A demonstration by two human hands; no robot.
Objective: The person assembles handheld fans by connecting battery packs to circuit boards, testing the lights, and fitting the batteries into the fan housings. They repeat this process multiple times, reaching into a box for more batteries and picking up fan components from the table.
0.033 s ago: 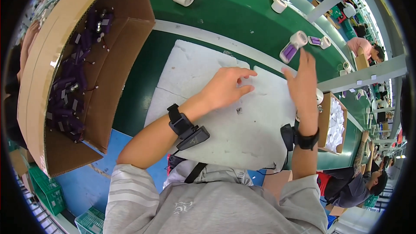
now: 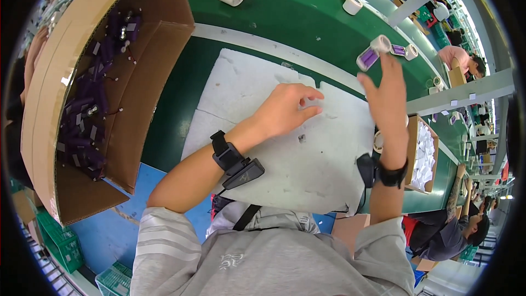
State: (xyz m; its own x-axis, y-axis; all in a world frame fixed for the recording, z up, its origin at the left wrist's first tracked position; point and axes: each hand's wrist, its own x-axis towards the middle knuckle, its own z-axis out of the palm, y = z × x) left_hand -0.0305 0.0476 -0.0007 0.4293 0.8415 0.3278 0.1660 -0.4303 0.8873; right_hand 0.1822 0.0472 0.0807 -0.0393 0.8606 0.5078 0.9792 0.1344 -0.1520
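1. Widest of all: green surface (image 2: 307, 22), crossing the view from upper left to right.
2. At left: large cardboard carton (image 2: 153, 71), mouth turned sideways, heaped with purple packs (image 2: 90, 98).
3. Near the person: white foam sheet (image 2: 323, 159), cracked and chipped.
4. At right, just beside the right wrist: small open box (image 2: 413, 142) with white pieces (image 2: 424, 156).
5. Left hand (image 2: 287, 107): poised over the foam sheet, grip curled and fairly narrow, nothing held.
6. Right hand (image 2: 388, 101): blurred, stretched past the sheet's right edge, grip wide, thumb apart, nothing visible in the palm.
7. White-and-purple device (image 2: 372, 53): at the right fingertips, above the sheet's corner; contact impossible to tell. Just right of it: 2nd device (image 2: 404, 50).
8. Possible trouble, as judged: collision of 2 devices from a careless push; purple cells jolted by a hurried touch; small box bumped by the forearm.
9. Versus the earlier frame: right hand and white-and-purple device shifted slightly rightward; left hand almost unchanged.
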